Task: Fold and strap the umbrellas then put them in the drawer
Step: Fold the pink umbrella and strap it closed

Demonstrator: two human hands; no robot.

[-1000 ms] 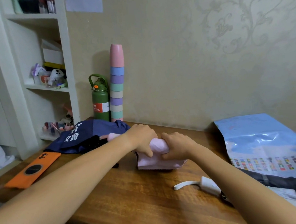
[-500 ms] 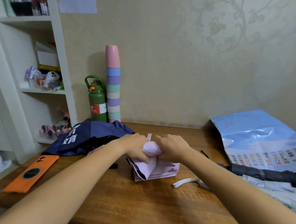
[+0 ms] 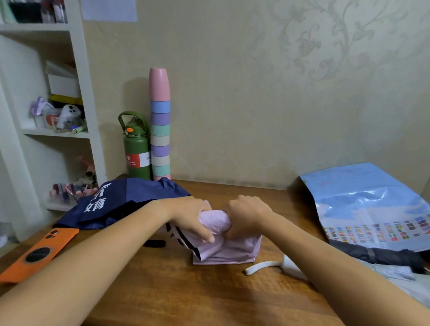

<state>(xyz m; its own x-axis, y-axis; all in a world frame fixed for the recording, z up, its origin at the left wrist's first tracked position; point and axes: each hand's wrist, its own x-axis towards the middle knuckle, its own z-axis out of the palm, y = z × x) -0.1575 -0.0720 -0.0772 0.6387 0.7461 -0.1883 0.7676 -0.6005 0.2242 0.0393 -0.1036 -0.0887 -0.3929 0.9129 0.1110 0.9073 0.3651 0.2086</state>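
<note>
From my end, everything is placed off the pink umbrella point(image 3: 221, 238), which lies mid-counter point(image 3: 167, 293) under both of my hands. Nearest to me of it, to its right, lies a white strap and handle point(image 3: 272, 267) of a pale grey umbrella point(image 3: 416, 286), not yet dealt with as far as I can judge. The pink umbrella itself is soft, thin cloth over a stiff core: light, a little slick, apt to spring loose if I let go, so I judge the best hold is around the rolled bundle, not on the loose flaps that spill onto the counter below it. My left hand point(image 3: 191, 219) is curled over the roll from the left, fingers wrapped down its front; my right hand point(image 3: 248, 217) is clamped on the roll's right end, fist-like. The two hands nearly meet on it. I cannot see a strap on it, so I take the step as tightening the roll before fastening. Left of the pink umbrella lies an orange phone point(image 3: 39, 254); just behind it, a navy umbrella point(image 3: 120, 202), unfolded and slack. Far right is a blue plastic bag point(image 3: 369, 203) over a dark umbrella point(image 3: 378, 254). Behind, by the wall, stand a green bottle point(image 3: 136, 148) and stacked cups point(image 3: 160, 126).
</note>
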